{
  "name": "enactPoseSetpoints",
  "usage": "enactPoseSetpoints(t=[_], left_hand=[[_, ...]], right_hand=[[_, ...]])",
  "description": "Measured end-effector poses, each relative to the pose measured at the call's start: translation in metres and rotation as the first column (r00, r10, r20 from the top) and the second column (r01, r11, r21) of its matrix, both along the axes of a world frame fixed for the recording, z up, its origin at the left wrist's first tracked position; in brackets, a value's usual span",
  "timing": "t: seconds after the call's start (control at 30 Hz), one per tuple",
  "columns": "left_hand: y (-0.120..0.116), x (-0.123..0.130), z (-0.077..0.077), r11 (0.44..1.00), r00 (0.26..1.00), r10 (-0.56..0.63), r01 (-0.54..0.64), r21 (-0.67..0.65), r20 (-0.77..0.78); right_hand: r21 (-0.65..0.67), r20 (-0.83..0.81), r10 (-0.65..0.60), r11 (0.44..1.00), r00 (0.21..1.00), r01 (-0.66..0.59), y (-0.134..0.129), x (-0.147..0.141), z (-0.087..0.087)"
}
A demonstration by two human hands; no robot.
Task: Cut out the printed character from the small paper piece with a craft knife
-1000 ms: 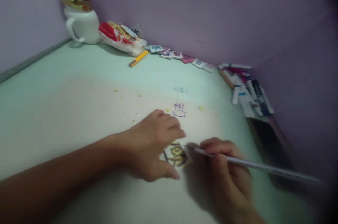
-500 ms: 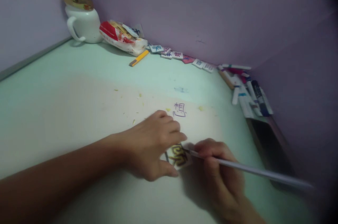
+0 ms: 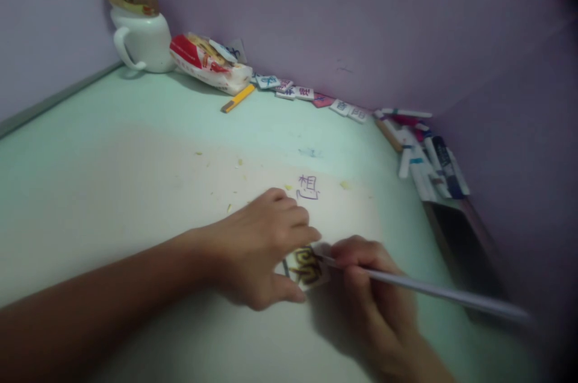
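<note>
My left hand (image 3: 266,253) lies across the pale work sheet, fingers along the far edge of a small white tile (image 3: 309,268) and thumb at its near edge, gripping it. The tile bears a bold yellow character with dark outlines; its left part is partly hidden under my hand. In a closed pinch, my right hand (image 3: 379,292) grips a slim, pale, long-handled tool (image 3: 433,283). Its thin tip meets the tile's right side; whether it is a blade or a brush I cannot tell. A purple handwritten character (image 3: 308,187) shows just beyond my left hand.
Yellowish scraps (image 3: 239,162) dot the sheet. Along the back wall stand a white mug (image 3: 151,43) with a gold-rimmed object on top, a red-and-white packet (image 3: 210,64), a yellow cutter-like stick (image 3: 238,98) and several lettered tiles (image 3: 304,93). Pens (image 3: 440,166) and a dark phone-like slab (image 3: 465,250) lie right.
The tool's rear end has shifted slightly left, and my right hand has moved a little left with it. My left hand stays on the tile.
</note>
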State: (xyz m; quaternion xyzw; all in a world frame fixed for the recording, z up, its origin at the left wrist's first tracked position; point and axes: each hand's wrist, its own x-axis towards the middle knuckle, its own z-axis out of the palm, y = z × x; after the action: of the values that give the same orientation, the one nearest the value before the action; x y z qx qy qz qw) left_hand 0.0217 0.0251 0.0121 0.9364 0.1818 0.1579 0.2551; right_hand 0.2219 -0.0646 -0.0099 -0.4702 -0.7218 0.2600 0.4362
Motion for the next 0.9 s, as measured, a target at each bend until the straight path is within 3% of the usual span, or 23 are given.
enactPoseSetpoints(t=[0.17,0.5,0.9], left_hand=[[-0.001,0.001,0.000,1.000,1.000,0.000,0.000,0.002,-0.001],[0.000,0.002,0.000,1.000,1.000,0.015,-0.015,0.010,-0.027],[0.000,0.004,-0.002,0.999,0.999,-0.005,0.006,0.036,-0.044]], right_hand=[[0.019,0.084,-0.054,0.998,0.995,0.053,0.003,-0.004,0.008],[0.019,0.091,-0.090,0.996,0.992,0.088,0.002,-0.004,0.012],[-0.147,-0.075,-0.272,0.955,0.960,0.259,-0.003,-0.017,0.011]])
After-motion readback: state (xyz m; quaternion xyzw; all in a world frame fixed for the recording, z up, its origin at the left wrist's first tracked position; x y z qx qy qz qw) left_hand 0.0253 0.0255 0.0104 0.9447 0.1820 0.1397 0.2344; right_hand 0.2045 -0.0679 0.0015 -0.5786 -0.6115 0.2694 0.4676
